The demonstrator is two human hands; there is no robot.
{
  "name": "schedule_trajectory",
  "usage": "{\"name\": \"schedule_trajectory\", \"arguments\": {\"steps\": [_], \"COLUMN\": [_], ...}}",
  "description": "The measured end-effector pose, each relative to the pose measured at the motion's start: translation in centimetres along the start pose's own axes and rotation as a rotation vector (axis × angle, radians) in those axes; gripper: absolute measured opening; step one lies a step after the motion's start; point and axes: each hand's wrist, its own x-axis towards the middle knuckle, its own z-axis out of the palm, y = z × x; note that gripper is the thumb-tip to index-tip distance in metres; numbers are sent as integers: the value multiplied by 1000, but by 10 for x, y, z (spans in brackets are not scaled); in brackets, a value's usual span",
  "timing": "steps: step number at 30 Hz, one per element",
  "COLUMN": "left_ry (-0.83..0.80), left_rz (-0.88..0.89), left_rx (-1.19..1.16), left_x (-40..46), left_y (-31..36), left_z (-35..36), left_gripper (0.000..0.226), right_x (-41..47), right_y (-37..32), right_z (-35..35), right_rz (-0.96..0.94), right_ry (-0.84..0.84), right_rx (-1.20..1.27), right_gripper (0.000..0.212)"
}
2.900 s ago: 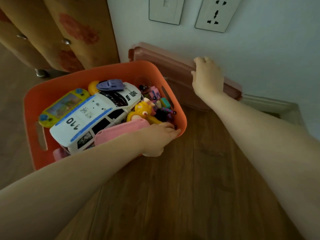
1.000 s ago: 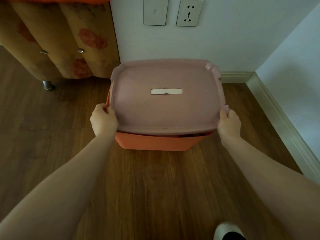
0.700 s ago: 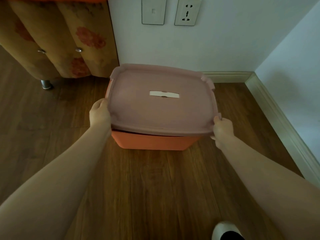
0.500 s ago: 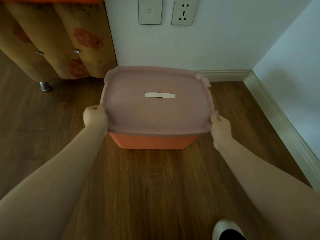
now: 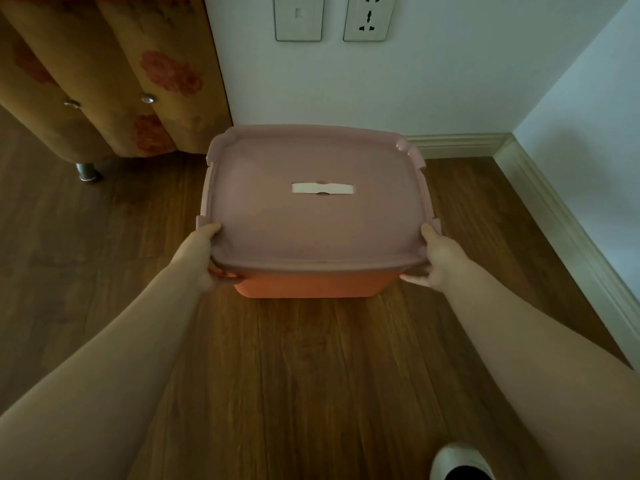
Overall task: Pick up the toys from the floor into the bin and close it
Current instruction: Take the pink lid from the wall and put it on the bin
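The orange bin (image 5: 311, 286) stands on the wooden floor near the wall. A pink lid (image 5: 315, 223) with a white handle strip in its middle lies flat over the bin and hides the toys inside. My left hand (image 5: 202, 259) grips the lid's near left corner, thumb on top and fingers curled under the rim. My right hand (image 5: 436, 259) grips the near right corner the same way.
A brown cabinet (image 5: 104, 77) with red flower patches and a metal foot stands at the back left, close to the bin. The white wall with a switch and a socket (image 5: 369, 17) is right behind. A skirting board (image 5: 568, 233) runs along the right. A white shoe (image 5: 462, 462) shows at bottom right.
The lid has come down from a tilt to lie flat on the bin. Both hands slid along its sides to the near corners.
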Motion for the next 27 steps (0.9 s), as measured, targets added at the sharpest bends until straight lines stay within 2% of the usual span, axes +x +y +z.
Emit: {"name": "schedule_trajectory", "arguments": {"steps": [7, 14, 16, 19, 22, 27], "left_ry": [-74, -242, -276, -309, -286, -265], "left_rz": [13, -16, -13, 1, 61, 111], "left_rx": [39, 58, 68, 110, 196, 210], "left_x": [-11, -14, -13, -14, -16, -17], "left_y": [-22, -40, -42, -46, -50, -49], "left_z": [60, 164, 194, 246, 291, 352], "left_gripper": [48, 43, 44, 47, 51, 54], "right_x": [20, 42, 50, 70, 95, 136], "right_y": [-7, -21, -29, -44, -68, -108], "right_z": [-25, -41, -40, -51, -72, -104], "right_rz": [-54, -72, -86, -120, -138, -166], "right_ry": [196, 126, 117, 132, 144, 144], "right_rx": [193, 424, 420, 390, 329, 193], "right_gripper": [60, 70, 71, 61, 56, 56]}}
